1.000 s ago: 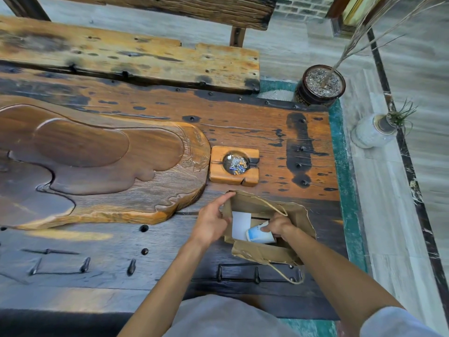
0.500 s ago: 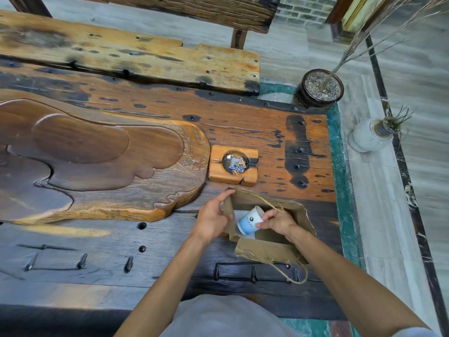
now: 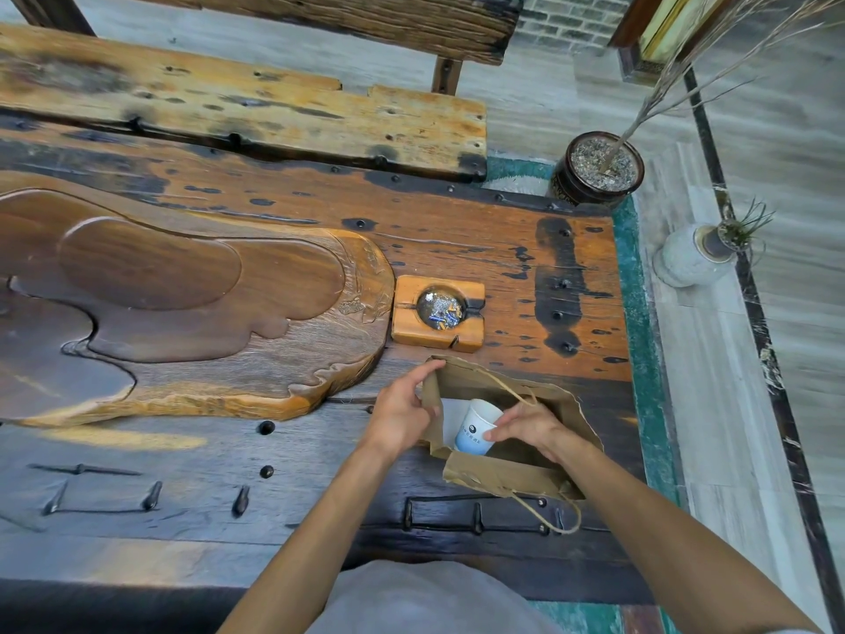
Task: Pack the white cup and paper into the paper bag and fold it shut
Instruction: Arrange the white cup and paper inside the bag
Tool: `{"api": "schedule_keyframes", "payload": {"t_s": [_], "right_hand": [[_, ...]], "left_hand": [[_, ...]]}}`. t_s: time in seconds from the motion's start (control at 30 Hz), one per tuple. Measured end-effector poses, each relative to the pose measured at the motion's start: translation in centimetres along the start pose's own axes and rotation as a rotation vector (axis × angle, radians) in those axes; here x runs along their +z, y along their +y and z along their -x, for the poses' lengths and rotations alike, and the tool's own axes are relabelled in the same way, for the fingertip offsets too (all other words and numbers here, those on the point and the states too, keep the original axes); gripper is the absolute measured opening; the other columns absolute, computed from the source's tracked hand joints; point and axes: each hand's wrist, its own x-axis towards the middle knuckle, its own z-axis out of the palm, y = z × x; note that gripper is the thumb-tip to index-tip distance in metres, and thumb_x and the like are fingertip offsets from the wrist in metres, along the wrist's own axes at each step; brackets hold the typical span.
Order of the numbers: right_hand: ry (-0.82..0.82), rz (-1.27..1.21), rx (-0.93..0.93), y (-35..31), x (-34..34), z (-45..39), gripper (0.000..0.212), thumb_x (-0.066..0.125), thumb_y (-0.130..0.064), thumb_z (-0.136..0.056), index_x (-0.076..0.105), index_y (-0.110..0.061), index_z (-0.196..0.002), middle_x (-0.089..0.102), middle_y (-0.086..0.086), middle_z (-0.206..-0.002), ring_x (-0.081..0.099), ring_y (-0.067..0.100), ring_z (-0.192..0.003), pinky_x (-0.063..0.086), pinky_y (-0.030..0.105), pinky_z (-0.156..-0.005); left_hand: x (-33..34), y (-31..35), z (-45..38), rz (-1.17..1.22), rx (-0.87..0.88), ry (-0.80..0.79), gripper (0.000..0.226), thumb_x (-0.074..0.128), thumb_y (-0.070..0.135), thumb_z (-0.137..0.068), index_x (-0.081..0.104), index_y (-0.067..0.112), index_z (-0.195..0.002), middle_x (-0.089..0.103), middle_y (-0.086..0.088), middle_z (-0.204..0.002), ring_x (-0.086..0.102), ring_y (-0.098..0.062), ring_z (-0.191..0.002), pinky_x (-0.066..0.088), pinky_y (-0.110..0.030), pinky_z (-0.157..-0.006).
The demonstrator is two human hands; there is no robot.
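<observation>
A long, weathered wooden table (image 3: pixel 457 249) filled most of the view, its planks dark and orange with black knots and metal studs. A large carved wooden tray (image 3: pixel 183 313) lay across its left half, and a small square wooden ashtray (image 3: pixel 438 313) sat just beside the tray's right end. Past the table's far right corner, a dark pot of dry branches (image 3: pixel 599 169) and a pale vase (image 3: pixel 690 256) stood on the grey floor.

Near the table's front edge stood a brown paper bag (image 3: pixel 498 473), open at the top, its twine handles loose. The left hand (image 3: pixel 402 414) pinched the bag's left rim between thumb and fingers, holding the mouth open. The right hand (image 3: pixel 530 425) reached into the opening, its fingertips closed on the side of the white cup (image 3: pixel 478 427). The cup, printed with a dark round logo, stood tilted inside the bag with its mouth facing up and away. White paper (image 3: pixel 450 418) showed inside the bag just left of the cup, against the bag's left wall.
</observation>
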Motion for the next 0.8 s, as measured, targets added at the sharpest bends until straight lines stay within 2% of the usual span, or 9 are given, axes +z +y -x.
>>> {"api": "schedule_keyframes", "payload": {"t_s": [0.1, 0.37, 0.53, 0.63, 0.67, 0.7, 0.73, 0.77, 0.8], "right_hand": [[0.006, 0.018, -0.002, 0.2, -0.1, 0.2, 0.056, 0.091, -0.013, -0.06, 0.069, -0.006, -0.111, 0.059, 0.003, -0.123, 0.054, 0.019, -0.115, 0.043, 0.029, -0.102], [-0.075, -0.036, -0.005, 0.0, -0.8, 0.7, 0.054, 0.083, -0.002, -0.066, 0.065, -0.005, -0.118, 0.051, 0.0, -0.127, 0.046, 0.017, -0.115, 0.034, 0.025, -0.094], [0.134, 0.013, -0.114, 0.4, -0.6, 0.2, 0.02, 0.066, -0.004, -0.089, 0.072, 0.003, -0.107, 0.056, 0.0, -0.101, 0.052, 0.016, -0.102, 0.041, 0.03, -0.1], [0.18, 0.102, -0.155, 1.0, -0.2, 0.1, 0.015, 0.063, 0.003, -0.087, 0.072, -0.009, -0.088, 0.053, -0.006, -0.088, 0.053, 0.015, -0.092, 0.042, 0.024, -0.084], [0.176, 0.12, -0.165, 1.1, -0.1, -0.1, 0.02, 0.064, 0.005, -0.085, 0.068, -0.015, -0.081, 0.054, -0.006, -0.084, 0.054, 0.015, -0.087, 0.044, 0.024, -0.077], [0.179, 0.12, -0.164, 1.2, -0.1, -0.2, 0.025, 0.065, 0.006, -0.083, 0.064, -0.018, -0.077, 0.056, -0.004, -0.081, 0.056, 0.015, -0.08, 0.048, 0.025, -0.071], [0.187, 0.111, -0.146, 1.5, 0.0, -0.5, 0.027, 0.067, 0.006, -0.08, 0.06, -0.02, -0.076, 0.057, 0.0, -0.08, 0.057, 0.015, -0.073, 0.053, 0.029, -0.067], [0.188, 0.102, -0.122, 1.7, 0.0, -0.5, 0.028, 0.068, 0.006, -0.078, 0.057, -0.02, -0.077, 0.059, 0.003, -0.082, 0.058, 0.015, -0.068, 0.058, 0.032, -0.064], [0.188, 0.102, -0.116, 2.0, 0.1, -1.0, 0.028, 0.069, 0.006, -0.076, 0.056, -0.018, -0.081, 0.06, 0.007, -0.085, 0.06, 0.016, -0.066, 0.061, 0.034, -0.062]], "left_hand": [[-0.1, 0.5, 0.5, 0.023, 0.002, -0.013, 0.063, 0.055, -0.012, -0.088, 0.053, 0.028, -0.137, 0.044, 0.017, -0.035, 0.048, 0.006, -0.037, 0.035, -0.003, -0.043], [-0.1, 1.1, 0.9, 0.011, -0.006, -0.021, 0.064, 0.056, -0.011, -0.087, 0.054, 0.031, -0.136, 0.042, 0.017, -0.038, 0.044, 0.004, -0.035, 0.036, -0.005, -0.043], [-0.1, 1.4, 1.1, 0.01, 0.003, -0.015, 0.063, 0.056, -0.012, -0.088, 0.053, 0.028, -0.137, 0.044, 0.018, -0.047, 0.047, 0.006, -0.035, 0.036, -0.003, -0.042], [-0.2, 1.6, 1.3, 0.008, 0.009, -0.025, 0.064, 0.055, -0.012, -0.089, 0.051, 0.028, -0.139, 0.065, -0.003, -0.063, 0.048, 0.007, -0.036, 0.038, -0.001, -0.045], [-0.1, 1.6, 1.4, 0.02, 0.0, -0.032, 0.064, 0.054, -0.012, -0.089, 0.051, 0.027, -0.139, 0.07, -0.015, -0.081, 0.049, 0.007, -0.037, 0.039, -0.015, -0.038], [-0.1, 1.7, 1.3, 0.029, -0.002, -0.035, 0.064, 0.053, -0.013, -0.089, 0.051, 0.027, -0.139, 0.069, -0.017, -0.09, 0.05, 0.008, -0.037, 0.051, -0.03, -0.056], [0.0, 1.6, 1.3, 0.029, 0.002, -0.034, 0.064, 0.053, -0.013, -0.089, 0.051, 0.027, -0.139, 0.069, -0.01, -0.084, 0.049, 0.008, -0.038, 0.039, -0.015, -0.038], [0.1, 1.5, 1.2, 0.023, 0.009, -0.031, 0.065, 0.053, -0.013, -0.089, 0.051, 0.028, -0.139, 0.064, 0.001, -0.069, 0.049, 0.008, -0.038, 0.038, -0.001, -0.045], [0.1, 1.5, 1.1, 0.016, 0.009, -0.031, 0.065, 0.052, -0.013, -0.089, 0.051, 0.028, -0.138, 0.056, 0.008, -0.06, 0.048, 0.007, -0.038, 0.037, -0.004, -0.043]]}}
